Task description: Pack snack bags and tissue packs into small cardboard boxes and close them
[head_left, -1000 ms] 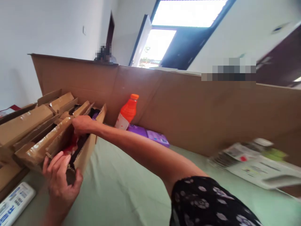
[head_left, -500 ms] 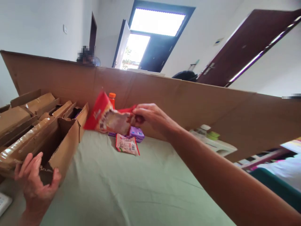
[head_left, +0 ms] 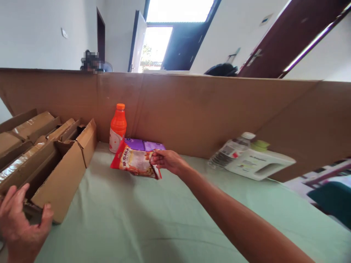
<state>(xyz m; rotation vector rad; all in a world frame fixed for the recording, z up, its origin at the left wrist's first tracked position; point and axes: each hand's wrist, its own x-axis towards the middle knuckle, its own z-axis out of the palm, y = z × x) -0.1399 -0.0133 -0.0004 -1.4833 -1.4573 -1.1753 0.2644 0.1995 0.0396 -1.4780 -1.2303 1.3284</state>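
My right hand (head_left: 168, 160) pinches the edge of a red snack packet (head_left: 133, 160) and holds it low over the green tablecloth (head_left: 153, 219), just in front of a purple packet (head_left: 144, 145). An orange bottle (head_left: 118, 127) stands behind them against the cardboard wall (head_left: 208, 109). My left hand (head_left: 22, 223) rests at the near end of an open cardboard box (head_left: 59, 179) at the left, thumb against its side and fingers curled over the rim.
More open cardboard boxes (head_left: 30, 126) are stacked at the far left. At the right lie a clear water bottle (head_left: 230, 150) and a white jug with a green cap (head_left: 257, 160). Beyond the wall are a doorway and other people's heads.
My right hand pulled the red packet out of the box, carried it right and lowered it to the cloth near the purple packet. My left hand stayed at the box end.
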